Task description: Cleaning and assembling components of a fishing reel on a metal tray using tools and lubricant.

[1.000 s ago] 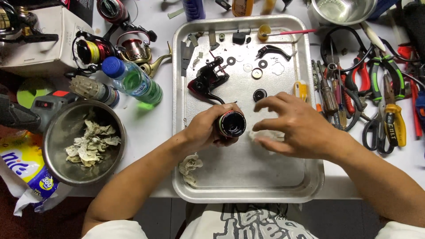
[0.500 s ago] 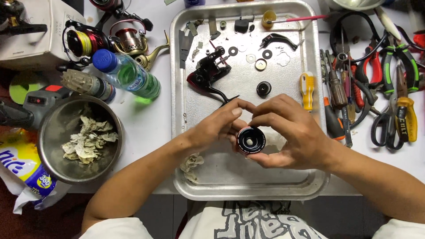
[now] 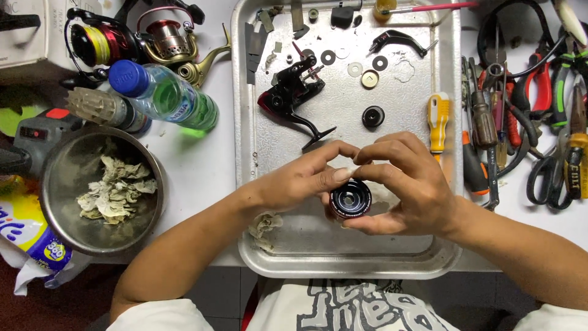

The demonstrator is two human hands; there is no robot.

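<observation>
Both hands meet over the near half of a metal tray. A small black spool, round with a hollow centre, is held between my left hand and my right hand, its open end facing up. My left thumb and fingers pinch its left side; my right hand cups it from below and the right. A black and red fishing reel body lies further back on the tray, with washers, a black knob and a black handle arm around it.
A yellow-handled screwdriver lies at the tray's right rim. Pliers, scissors and screwdrivers crowd the right. On the left stand a steel bowl of crumpled paper, a green bottle with a blue cap and two reels. A crumpled wad sits by the tray's near-left corner.
A second ago my left hand alone held the spool on its side while my right hand hovered open. Now both hands hold it, turned so the open end faces up.
</observation>
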